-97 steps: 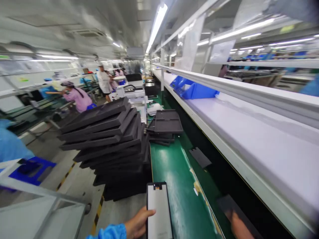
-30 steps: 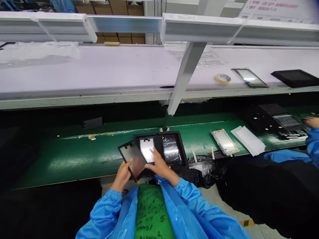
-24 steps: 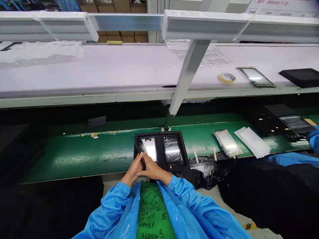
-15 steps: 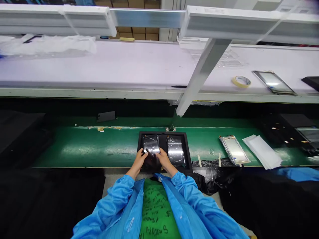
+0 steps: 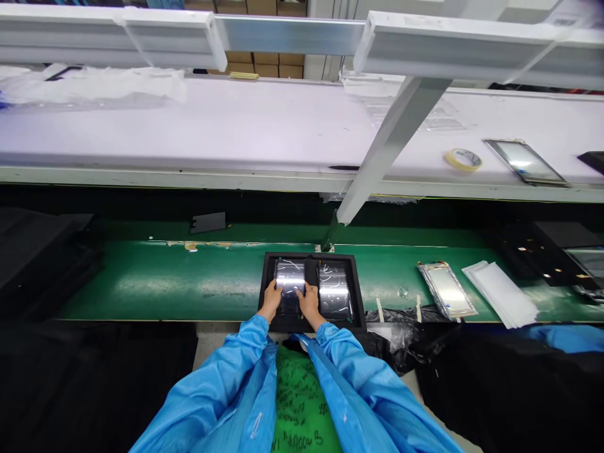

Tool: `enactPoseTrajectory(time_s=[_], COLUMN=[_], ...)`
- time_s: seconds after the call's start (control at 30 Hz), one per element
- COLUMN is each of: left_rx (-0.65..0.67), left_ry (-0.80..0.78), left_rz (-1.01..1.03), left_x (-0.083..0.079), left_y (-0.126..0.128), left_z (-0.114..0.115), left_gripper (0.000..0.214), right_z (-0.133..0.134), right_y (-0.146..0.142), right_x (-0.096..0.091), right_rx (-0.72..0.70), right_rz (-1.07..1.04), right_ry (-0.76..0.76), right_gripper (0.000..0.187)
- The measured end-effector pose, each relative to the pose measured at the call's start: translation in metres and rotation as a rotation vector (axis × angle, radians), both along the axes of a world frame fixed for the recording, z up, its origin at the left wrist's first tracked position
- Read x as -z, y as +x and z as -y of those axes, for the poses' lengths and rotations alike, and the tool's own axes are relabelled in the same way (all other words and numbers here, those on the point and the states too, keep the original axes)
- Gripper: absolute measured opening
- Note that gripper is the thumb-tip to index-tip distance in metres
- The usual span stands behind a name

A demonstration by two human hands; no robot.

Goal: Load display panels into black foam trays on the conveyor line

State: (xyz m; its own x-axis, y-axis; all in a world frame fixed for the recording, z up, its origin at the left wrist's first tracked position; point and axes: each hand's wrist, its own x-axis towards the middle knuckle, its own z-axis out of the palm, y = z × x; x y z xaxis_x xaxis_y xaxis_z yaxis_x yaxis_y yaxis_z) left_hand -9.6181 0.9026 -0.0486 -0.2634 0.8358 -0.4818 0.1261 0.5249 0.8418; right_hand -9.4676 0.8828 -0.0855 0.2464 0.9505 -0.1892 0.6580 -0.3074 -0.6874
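Note:
A black tray with two compartments lies in front of me at the green bench's near edge. In its left compartment is a dark, glossy display panel under clear film. My left hand grips the panel's left edge, thumb turned inward. At the opposite edge my right hand is closed on the same panel, its thumb on the surface. A second display panel, film-covered and shiny, lies in the right compartment, untouched.
Right of the tray are a wrapped screen and white sheets. Black plastic hangs at the bench edge. A slanted post rises behind the tray. On the white shelf are a tape roll and a framed panel.
The left panel, tilted before, now lies flatter and squarer in its compartment. Both hands have followed it, with the left hand shifting slightly right. The whole view has also shifted a little.

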Motion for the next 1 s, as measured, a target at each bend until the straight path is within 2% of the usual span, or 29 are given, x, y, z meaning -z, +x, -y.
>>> enactPoseTrajectory(time_s=[0.17,0.3,0.37,0.43,0.5,0.57,0.67,0.73,0.8,0.9,1.0], left_rx=[0.094,0.184,0.217,0.215,0.163,0.074,-0.073,-0.163,-0.268,-0.501,-0.777], left_ry=[-0.040,-0.020,0.029,0.110,0.202,0.268,0.299,0.304,0.303,0.286,0.267], left_rz=[-0.039,0.018,0.077,0.129,0.147,0.127,0.063,0.016,-0.047,-0.221,-0.451], left_x=[-0.001,-0.008,-0.015,-0.023,-0.028,-0.028,-0.021,-0.013,-0.010,-0.018,-0.045], left_y=[0.002,-0.002,-0.016,-0.044,-0.084,-0.132,-0.208,-0.257,-0.310,-0.409,-0.529], left_z=[0.002,0.006,0.006,0.004,-0.003,-0.013,-0.025,-0.031,-0.037,-0.052,-0.076], left_gripper=[0.053,0.054,0.050,0.046,0.044,0.042,0.036,0.032,0.028,0.026,0.031], right_z=[0.001,0.001,-0.009,-0.032,-0.071,-0.124,-0.217,-0.275,-0.321,-0.365,-0.384], right_y=[-0.004,-0.001,-0.007,-0.028,-0.067,-0.124,-0.224,-0.285,-0.328,-0.352,-0.343], right_x=[0.001,-0.015,-0.029,-0.044,-0.057,-0.065,-0.063,-0.052,-0.035,-0.008,0.013], right_rx=[-0.031,-0.052,-0.076,-0.177,-0.359,-0.564,-0.790,-0.850,-0.880,-0.914,-0.928], right_rz=[0.136,0.291,0.338,0.317,0.279,0.289,0.417,0.524,0.607,0.741,0.850], right_ry=[-0.051,-0.079,0.012,0.175,0.311,0.366,0.270,0.161,0.088,0.025,0.001], right_gripper=[0.049,0.056,0.058,0.055,0.053,0.054,0.062,0.069,0.072,0.069,0.071])
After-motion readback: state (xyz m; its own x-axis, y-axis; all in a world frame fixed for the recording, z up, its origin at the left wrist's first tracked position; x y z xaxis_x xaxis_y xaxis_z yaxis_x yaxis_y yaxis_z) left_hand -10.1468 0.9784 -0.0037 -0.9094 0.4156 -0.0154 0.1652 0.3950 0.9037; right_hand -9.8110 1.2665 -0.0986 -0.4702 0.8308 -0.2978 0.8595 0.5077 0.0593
